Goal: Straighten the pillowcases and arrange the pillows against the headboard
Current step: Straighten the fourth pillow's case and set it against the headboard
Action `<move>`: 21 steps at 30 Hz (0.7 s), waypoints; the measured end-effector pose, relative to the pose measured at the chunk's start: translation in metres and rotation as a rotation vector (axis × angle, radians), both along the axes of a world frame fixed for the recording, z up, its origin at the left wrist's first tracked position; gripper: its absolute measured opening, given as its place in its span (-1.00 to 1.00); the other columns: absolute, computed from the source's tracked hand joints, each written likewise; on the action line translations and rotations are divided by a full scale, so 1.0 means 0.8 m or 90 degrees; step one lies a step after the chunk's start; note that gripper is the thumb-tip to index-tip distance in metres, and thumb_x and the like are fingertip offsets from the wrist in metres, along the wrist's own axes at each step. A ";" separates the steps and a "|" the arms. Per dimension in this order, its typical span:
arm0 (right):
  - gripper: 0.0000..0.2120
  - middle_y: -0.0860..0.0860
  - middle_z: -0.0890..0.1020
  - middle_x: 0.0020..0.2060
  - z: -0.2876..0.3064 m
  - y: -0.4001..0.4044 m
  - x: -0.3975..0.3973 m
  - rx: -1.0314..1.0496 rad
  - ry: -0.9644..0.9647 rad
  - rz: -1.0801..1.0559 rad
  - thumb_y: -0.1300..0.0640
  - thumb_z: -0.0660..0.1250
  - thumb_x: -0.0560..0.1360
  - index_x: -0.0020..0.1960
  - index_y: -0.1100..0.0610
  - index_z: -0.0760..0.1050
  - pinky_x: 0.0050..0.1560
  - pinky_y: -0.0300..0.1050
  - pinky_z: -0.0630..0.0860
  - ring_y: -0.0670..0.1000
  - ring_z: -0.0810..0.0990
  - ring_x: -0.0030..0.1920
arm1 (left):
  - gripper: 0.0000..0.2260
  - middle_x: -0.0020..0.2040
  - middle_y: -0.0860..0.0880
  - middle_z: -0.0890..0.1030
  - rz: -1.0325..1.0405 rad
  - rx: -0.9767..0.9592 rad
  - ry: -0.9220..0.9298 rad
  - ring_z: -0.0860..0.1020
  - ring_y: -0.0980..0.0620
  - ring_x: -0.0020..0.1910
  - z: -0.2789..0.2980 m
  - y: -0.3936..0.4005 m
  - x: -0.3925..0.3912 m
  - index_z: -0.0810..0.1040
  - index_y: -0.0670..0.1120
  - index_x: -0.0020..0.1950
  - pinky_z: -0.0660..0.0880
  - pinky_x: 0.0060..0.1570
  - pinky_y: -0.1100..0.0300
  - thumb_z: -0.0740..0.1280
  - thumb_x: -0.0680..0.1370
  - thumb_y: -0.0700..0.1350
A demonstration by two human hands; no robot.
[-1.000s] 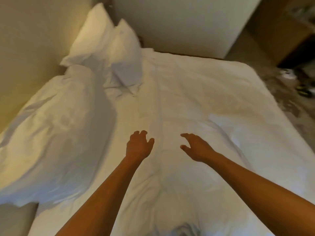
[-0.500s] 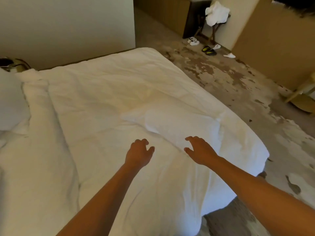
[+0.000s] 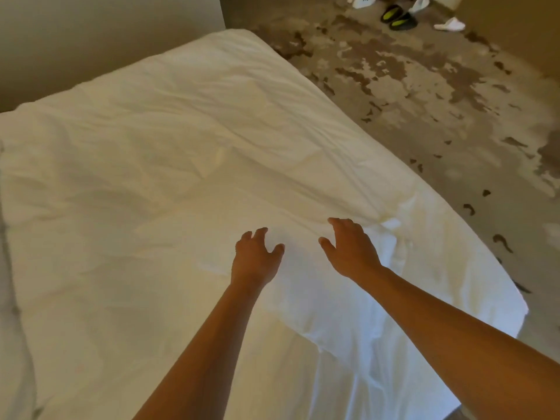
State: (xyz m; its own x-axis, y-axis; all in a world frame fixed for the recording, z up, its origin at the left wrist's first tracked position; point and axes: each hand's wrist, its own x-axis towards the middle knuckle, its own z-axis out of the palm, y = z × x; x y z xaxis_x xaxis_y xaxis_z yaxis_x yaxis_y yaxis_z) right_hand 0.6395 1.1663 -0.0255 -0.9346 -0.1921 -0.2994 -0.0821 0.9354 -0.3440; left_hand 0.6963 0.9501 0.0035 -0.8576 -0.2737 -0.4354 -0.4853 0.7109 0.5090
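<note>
A flat white pillow lies on the white duvet near the bed's right edge, its case creased and rumpled at the far corner. My left hand is open with fingers spread over the pillow's near part. My right hand is open too, fingers curled just over the pillow's top, close to the rumpled corner. Neither hand holds anything. I cannot tell whether the fingertips touch the fabric. The headboard is out of view.
The bed's right edge drops to a mottled brown and beige carpet. Dark shoes with yellow-green insides and white slippers lie on the floor at the far right. A pale wall runs behind the bed.
The view has swung right, away from the pillows stacked at the wall, to the flat pillow at the bed's edge. Both hands now hang closer over it, still holding nothing.
</note>
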 end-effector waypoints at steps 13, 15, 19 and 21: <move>-0.13 0.15 0.42 0.53 -0.188 0.012 -0.192 0.025 -0.009 -0.033 -0.51 0.05 0.54 0.62 0.07 0.26 0.53 0.18 0.28 0.19 0.37 0.53 | -0.15 0.66 -0.02 -0.30 -0.050 -0.199 -0.080 -0.35 -0.12 0.62 -0.198 -0.003 -0.064 -0.04 0.15 0.63 0.01 0.44 -0.50 0.07 0.45 0.52; -0.06 0.15 0.43 0.52 -0.204 0.006 -0.194 0.042 -0.060 -0.039 -0.59 0.03 0.48 0.63 0.03 0.21 0.52 0.23 0.26 0.20 0.39 0.52 | -0.15 0.66 0.02 -0.29 -0.049 -0.191 -0.083 -0.34 -0.08 0.63 -0.210 -0.014 -0.061 -0.03 0.18 0.62 0.03 0.44 -0.49 0.07 0.42 0.53; -0.02 0.17 0.58 0.34 -0.216 -0.005 -0.181 0.036 -0.121 -0.051 -0.66 -0.05 0.40 0.56 0.00 0.27 0.28 0.17 0.47 0.25 0.59 0.28 | -0.15 0.66 0.05 -0.28 -0.044 -0.178 -0.104 -0.33 -0.06 0.63 -0.212 -0.019 -0.059 -0.01 0.20 0.61 0.06 0.44 -0.47 0.14 0.41 0.52; -0.01 0.17 0.64 0.25 -0.205 -0.006 -0.174 0.021 -0.116 -0.054 -0.69 -0.04 0.37 0.48 0.02 0.35 0.14 0.11 0.50 0.25 0.63 0.20 | -0.15 0.66 0.07 -0.28 -0.034 -0.153 -0.115 -0.31 -0.04 0.64 -0.202 -0.021 -0.053 0.02 0.20 0.61 0.11 0.44 -0.45 0.23 0.42 0.47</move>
